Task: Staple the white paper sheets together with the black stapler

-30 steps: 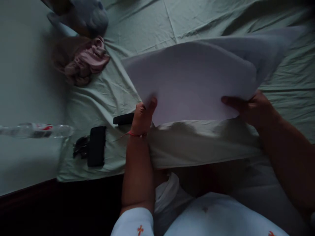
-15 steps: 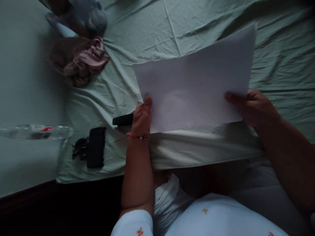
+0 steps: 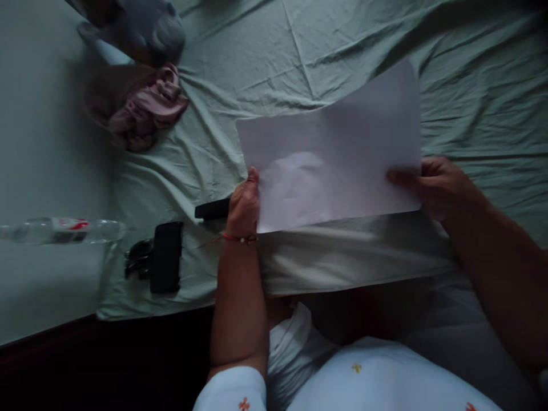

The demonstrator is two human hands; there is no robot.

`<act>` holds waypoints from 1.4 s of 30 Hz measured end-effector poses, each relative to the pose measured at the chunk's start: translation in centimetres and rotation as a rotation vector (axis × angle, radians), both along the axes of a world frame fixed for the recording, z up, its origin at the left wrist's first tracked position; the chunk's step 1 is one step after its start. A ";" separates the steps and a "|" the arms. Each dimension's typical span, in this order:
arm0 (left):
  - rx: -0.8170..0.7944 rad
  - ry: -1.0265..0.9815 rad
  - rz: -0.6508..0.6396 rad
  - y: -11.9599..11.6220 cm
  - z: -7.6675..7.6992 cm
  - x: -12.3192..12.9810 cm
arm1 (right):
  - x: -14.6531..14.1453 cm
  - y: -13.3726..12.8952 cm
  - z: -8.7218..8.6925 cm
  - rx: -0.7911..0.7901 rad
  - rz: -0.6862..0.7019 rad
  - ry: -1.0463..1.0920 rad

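White paper sheet [image 3: 363,154] is up over the near part of this wrinkly green cloth [image 3: 475,108], left hand [image 3: 243,208] pinching its left edge, right hand [image 3: 447,187] gripping the right. Clear plastic bottle [image 3: 71,230] way off left, crumpled pink fabric [image 3: 154,105] far left.

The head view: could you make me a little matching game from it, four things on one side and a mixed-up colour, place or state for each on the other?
Things:
1. paper
2. bottle
3. cloth
4. bracelet

Descriptions:
A. see-through, with a label
B. thin and red
C. held between the left hand and the right hand
D. pink and bunched up on the green sheet

Right pairs: 1-C, 2-A, 3-D, 4-B
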State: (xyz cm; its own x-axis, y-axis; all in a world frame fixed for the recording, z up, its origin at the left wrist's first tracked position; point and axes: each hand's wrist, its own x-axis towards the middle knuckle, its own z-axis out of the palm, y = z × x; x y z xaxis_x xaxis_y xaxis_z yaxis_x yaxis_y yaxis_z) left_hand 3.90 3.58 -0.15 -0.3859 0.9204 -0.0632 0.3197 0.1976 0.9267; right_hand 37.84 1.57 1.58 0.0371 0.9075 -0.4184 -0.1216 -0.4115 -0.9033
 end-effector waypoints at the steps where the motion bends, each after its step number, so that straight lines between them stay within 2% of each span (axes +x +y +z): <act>1: -0.022 -0.050 0.020 0.1 0.0 0.0 | 0.1 0.0 0.0 -0.008 0.021 -0.018; 3: -0.046 -0.161 0.026 0.1 0.2 0.3 | 0.1 -0.1 0.0 0.000 0.050 -0.071; 5: -0.020 -0.173 0.008 0.0 0.5 0.6 | 0.2 -0.1 -0.2 0.043 0.065 -0.142; 8: 0.141 0.001 0.051 -0.7 1.4 1.3 | 0.4 -0.1 -0.4 0.105 0.069 -0.240; 11: 0.339 0.225 0.181 -1.5 2.4 1.2 | 0.6 -0.2 -0.6 0.104 0.055 -0.264; 13: 0.441 0.346 0.284 -1.9 2.9 0.3 | 0.8 -0.2 -0.7 0.089 0.042 -0.263; 15: 0.471 0.456 0.350 -1.9 3.0 -1.4 | 0.9 -0.2 -0.8 0.080 0.030 -0.255; 17: 0.395 0.579 0.387 -1.8 2.7 -3.5 | 0.9 -0.2 -0.9 0.076 0.018 -0.230; 20: 0.084 0.769 0.380 -1.2 1.7 -6.1 | 0.9 0.0 -1.1 0.083 0.008 -0.168; 23: -0.075 0.755 0.291 -0.7 0.7 -6.9 | 0.7 0.0 -0.9 0.074 -0.011 -0.121; 26: -0.069 0.702 0.247 -0.5 0.1 -6.1 | 0.2 -0.2 -0.3 0.032 -0.032 -0.106; 32: -0.001 0.643 0.136 -0.7 0.0 -3.7 | -0.6 -0.3 0.7 -0.035 -0.066 -0.145; 42: -0.083 0.650 0.128 -0.7 0.5 -2.6 | -0.7 -0.1 0.7 -0.034 -0.106 -0.078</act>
